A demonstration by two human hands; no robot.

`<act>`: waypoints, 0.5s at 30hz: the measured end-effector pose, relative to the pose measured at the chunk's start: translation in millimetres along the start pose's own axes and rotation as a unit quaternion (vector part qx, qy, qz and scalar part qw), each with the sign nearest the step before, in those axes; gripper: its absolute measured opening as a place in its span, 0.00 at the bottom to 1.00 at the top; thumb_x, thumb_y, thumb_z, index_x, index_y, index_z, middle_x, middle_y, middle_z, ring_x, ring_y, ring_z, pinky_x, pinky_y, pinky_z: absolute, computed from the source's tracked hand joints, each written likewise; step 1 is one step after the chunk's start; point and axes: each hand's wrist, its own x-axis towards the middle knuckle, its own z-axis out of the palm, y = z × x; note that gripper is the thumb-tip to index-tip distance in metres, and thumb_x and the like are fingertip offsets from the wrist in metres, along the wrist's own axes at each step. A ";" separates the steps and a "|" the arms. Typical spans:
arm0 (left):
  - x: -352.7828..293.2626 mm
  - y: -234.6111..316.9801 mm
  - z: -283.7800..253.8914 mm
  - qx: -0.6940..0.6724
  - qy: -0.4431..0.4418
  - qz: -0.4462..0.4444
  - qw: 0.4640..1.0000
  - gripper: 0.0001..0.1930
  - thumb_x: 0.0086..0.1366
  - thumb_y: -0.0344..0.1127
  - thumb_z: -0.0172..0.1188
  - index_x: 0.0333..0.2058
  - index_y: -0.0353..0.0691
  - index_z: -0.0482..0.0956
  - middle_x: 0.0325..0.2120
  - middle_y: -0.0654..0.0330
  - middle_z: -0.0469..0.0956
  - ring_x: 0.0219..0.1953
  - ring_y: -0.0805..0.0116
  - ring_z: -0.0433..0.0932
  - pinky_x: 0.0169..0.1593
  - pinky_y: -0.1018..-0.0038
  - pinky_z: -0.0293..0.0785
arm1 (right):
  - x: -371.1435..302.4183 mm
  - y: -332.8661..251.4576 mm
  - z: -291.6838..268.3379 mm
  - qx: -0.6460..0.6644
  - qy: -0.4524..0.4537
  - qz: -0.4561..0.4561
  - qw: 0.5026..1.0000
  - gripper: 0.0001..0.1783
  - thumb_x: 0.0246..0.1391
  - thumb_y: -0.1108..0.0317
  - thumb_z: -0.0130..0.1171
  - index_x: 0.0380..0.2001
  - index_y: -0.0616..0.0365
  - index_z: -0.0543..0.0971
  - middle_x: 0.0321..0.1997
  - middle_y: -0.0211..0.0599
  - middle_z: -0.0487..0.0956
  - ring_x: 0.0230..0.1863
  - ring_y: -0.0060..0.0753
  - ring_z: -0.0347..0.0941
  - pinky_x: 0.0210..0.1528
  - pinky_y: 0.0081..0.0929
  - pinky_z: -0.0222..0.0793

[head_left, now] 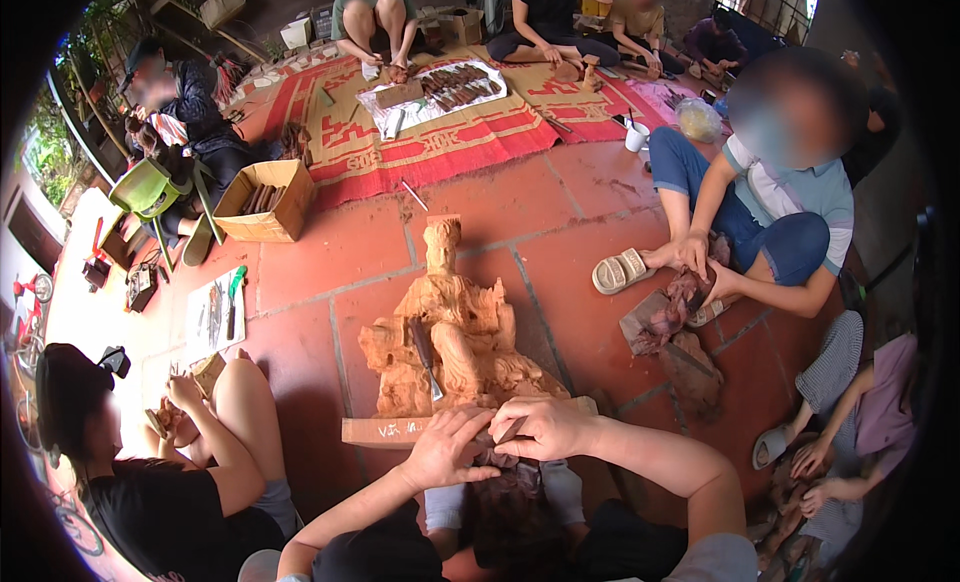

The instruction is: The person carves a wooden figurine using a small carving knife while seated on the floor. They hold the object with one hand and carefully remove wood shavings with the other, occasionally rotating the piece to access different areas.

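Note:
Between my knees sits a dark reddish-brown carved piece (512,487), partly hidden by my hands. My left hand (450,450) is curved against its near left side, with the thumb stretched along it. In my right hand (550,428), pinched between thumb and fingers, is a small flat brown piece (508,430) pressed down by the carving; its kind is not clear. Just beyond my hands, a pale orange wooden statue (460,327) of a seated figure stands upright on a plank base (385,432). A dark-handled chisel (424,357) leans against its front.
A person at right holds a reddish carving (672,317); another works at left. Cardboard box (263,202) with wood pieces, green chair (148,192) and tools on white paper (210,312) lie left. Several people sit around a red-and-tan mat (440,152). Sandals (622,271) rest on the tiles.

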 end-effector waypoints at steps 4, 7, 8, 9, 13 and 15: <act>-0.7 -0.8 1.5 0.003 -0.009 -0.007 1.000 0.46 0.49 0.62 0.69 0.60 0.38 0.67 0.47 0.51 0.73 0.49 0.49 0.72 0.54 0.58 0.67 | 2.6 13.2 -2.7 0.025 -0.004 0.006 1.000 0.06 0.54 0.68 0.65 0.34 0.58 0.82 0.35 0.34 0.82 0.40 0.39 0.80 0.42 0.33 0.75; 0.4 1.9 0.0 -0.002 -0.018 -0.016 1.000 0.46 0.49 0.61 0.70 0.60 0.39 0.67 0.47 0.51 0.73 0.49 0.49 0.72 0.54 0.57 0.67 | 2.7 8.1 -8.0 0.048 -0.007 0.043 0.998 0.07 0.53 0.67 0.65 0.34 0.58 0.82 0.34 0.35 0.82 0.39 0.40 0.80 0.40 0.34 0.75; -0.2 0.6 0.8 -0.003 -0.010 -0.009 1.000 0.46 0.49 0.61 0.70 0.60 0.39 0.66 0.47 0.51 0.73 0.49 0.48 0.72 0.55 0.57 0.67 | 2.3 -1.5 -8.0 0.011 -0.012 0.052 0.999 0.07 0.53 0.67 0.65 0.33 0.58 0.82 0.34 0.34 0.82 0.39 0.40 0.79 0.40 0.33 0.74; -1.2 -1.8 2.1 -0.003 -0.002 -0.002 1.000 0.46 0.49 0.61 0.70 0.60 0.39 0.66 0.47 0.51 0.73 0.49 0.48 0.72 0.55 0.57 0.66 | 4.2 -5.1 -0.5 -0.020 0.009 -0.002 1.000 0.06 0.53 0.67 0.65 0.32 0.58 0.81 0.35 0.33 0.81 0.39 0.40 0.79 0.42 0.32 0.74; 0.8 -3.2 3.8 -0.005 0.013 0.019 1.000 0.47 0.48 0.61 0.71 0.61 0.40 0.66 0.48 0.51 0.73 0.50 0.48 0.71 0.55 0.56 0.66 | 5.7 0.7 -1.9 -0.014 -0.025 0.024 0.999 0.09 0.54 0.63 0.64 0.35 0.56 0.81 0.37 0.40 0.80 0.39 0.45 0.77 0.41 0.37 0.74; 0.6 -2.2 5.8 -0.004 0.007 0.011 1.000 0.47 0.48 0.61 0.71 0.61 0.40 0.65 0.49 0.51 0.72 0.51 0.48 0.71 0.55 0.56 0.66 | 5.5 8.1 -9.1 0.071 -0.026 0.084 0.994 0.10 0.56 0.63 0.62 0.37 0.57 0.81 0.40 0.42 0.81 0.41 0.49 0.79 0.41 0.39 0.74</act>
